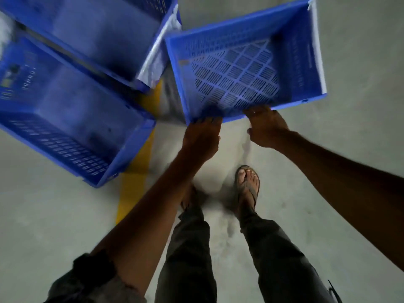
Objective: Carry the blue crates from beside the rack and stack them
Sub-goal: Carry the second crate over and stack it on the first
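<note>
A blue perforated crate (244, 68), empty and slightly tilted, is held in front of me by its near rim. My left hand (202, 137) grips that rim at the left, fingers curled over the edge. My right hand (265, 127) grips the same rim further right. Two more blue crates stand to the left: a near one (65, 119) and a far one (98, 29), both blurred.
A grey concrete floor (360, 138) with a yellow painted line (135, 182) runs under the crates. White sheeting (157, 55) hangs at the far crate's right side. My legs and sandalled feet (247, 184) are below the held crate.
</note>
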A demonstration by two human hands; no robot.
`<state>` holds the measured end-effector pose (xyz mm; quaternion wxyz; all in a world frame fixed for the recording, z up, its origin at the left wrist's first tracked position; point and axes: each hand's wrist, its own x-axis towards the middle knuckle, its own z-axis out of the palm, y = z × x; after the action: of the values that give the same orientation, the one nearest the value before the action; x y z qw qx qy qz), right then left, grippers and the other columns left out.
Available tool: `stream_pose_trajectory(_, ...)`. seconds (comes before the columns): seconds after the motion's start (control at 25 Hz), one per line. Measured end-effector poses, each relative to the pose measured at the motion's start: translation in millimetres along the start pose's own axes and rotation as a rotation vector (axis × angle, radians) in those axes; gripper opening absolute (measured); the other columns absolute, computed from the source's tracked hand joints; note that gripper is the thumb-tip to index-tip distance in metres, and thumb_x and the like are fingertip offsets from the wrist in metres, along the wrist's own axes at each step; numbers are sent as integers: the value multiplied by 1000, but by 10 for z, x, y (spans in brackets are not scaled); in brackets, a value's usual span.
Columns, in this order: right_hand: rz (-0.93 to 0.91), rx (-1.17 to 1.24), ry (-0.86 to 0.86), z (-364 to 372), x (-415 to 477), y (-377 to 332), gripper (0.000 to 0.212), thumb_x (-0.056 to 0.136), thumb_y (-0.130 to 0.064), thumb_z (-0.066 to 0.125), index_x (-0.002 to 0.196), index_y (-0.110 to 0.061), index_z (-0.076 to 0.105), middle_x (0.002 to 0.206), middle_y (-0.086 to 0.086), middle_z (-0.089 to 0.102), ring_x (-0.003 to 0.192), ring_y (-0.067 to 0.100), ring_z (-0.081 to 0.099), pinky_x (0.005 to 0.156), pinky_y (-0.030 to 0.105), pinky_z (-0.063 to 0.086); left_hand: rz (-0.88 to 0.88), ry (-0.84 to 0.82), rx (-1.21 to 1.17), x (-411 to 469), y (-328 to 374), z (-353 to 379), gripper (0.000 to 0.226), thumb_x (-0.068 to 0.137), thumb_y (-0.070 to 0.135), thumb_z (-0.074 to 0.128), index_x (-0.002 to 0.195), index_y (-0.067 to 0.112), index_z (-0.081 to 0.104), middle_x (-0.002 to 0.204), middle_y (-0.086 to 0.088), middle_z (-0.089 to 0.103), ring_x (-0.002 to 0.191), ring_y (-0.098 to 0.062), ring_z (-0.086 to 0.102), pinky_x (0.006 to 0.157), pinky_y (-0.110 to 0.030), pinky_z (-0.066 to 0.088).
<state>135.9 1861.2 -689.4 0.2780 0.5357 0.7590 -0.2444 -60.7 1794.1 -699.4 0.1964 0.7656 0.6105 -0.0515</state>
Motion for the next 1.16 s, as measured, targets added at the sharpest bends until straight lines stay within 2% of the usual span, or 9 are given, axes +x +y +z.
stream_pose_trajectory(0.16,34,-191,62,658,672,431,69,80,-26,72,143,-19,45,145,8,50,134,32,42,110,47,29,-33,43,-40,387,-67,981,62,70,15,79,128,-1,62,113,-21,69,98,-41,68,81,-47,55)
stream_pose_trajectory(0.36,41,-149,216,698,815,565,28,93,-19,61,120,-17,67,119,10,66,117,35,54,101,47,31,-122,-22,-106,701,-101,986,15,89,18,63,103,15,65,105,-10,65,92,-36,68,70,-44,52)
stream_pose_trajectory(0.52,-20,-105,270,-90,388,613,28,91,-21,53,117,-18,63,121,10,66,117,34,52,100,44,27,-169,85,-107,548,-43,142,23,96,38,54,97,18,65,100,-9,69,88,-37,69,65,-42,51)
stream_pose_trajectory(0.64,-61,-16,342,-1024,-43,603,41,80,-35,53,119,-24,62,124,7,63,122,33,47,103,47,28,-311,117,-230,519,170,-828,29,98,41,55,113,20,69,111,-10,72,107,-36,65,84,-44,47)
stream_pose_trajectory(0.76,-177,13,182,-1844,-548,439,86,62,-45,86,138,-31,50,143,5,50,133,32,40,108,49,31,-365,117,-209,512,555,-1796,33,96,42,58,113,17,69,114,-10,71,112,-35,63,90,-44,44)
stream_pose_trajectory(0.84,-301,-19,117,-2185,-960,243,107,49,-42,95,143,-29,45,143,4,48,131,31,39,106,48,37,-413,37,-245,339,894,-2450,28,94,32,60,114,14,68,118,-12,70,115,-35,62,91,-41,47)
stream_pose_trajectory(0.92,-411,-16,55,-2443,-1304,118,108,39,-43,98,134,-23,49,127,3,53,119,28,41,98,44,43,-379,-125,-311,28,1025,-3048,26,94,31,61,110,12,69,114,-12,71,110,-33,65,86,-37,48)
stream_pose_trajectory(1.04,-537,-15,-40,-2657,-1941,96,98,36,-41,99,119,-16,53,113,5,56,110,26,47,91,39,45,-157,-422,-563,-949,880,-3841,49,92,62,57,85,15,66,85,0,65,80,-12,59,76,-32,44)
stream_pose_trajectory(1.16,-604,110,64,-2790,-2481,70,83,43,-36,100,109,-12,55,104,8,58,99,28,53,84,43,50,-11,-388,-779,-1911,761,-4172,34,88,43,75,111,19,70,104,13,68,96,6,60,90,-19,46)
